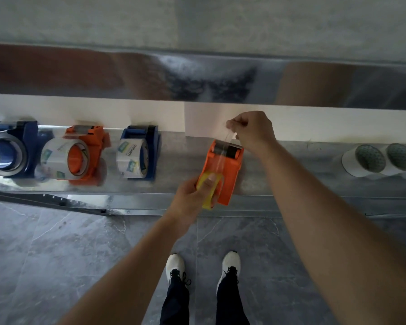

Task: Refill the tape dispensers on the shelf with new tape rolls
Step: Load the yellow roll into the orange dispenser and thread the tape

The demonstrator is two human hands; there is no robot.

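While left hand (192, 195) grips orange dispenser (223, 170), half-hiding yellow roll (209, 191), right hand (253, 132) pinches faint clear tape (226, 141).

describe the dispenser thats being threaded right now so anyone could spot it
Look along the metal shelf to its middle, right of three loaded dispensers. The orange dispenser is gripped by the left hand while the right hand pulls clear tape over its roller. Only it is hand-held.
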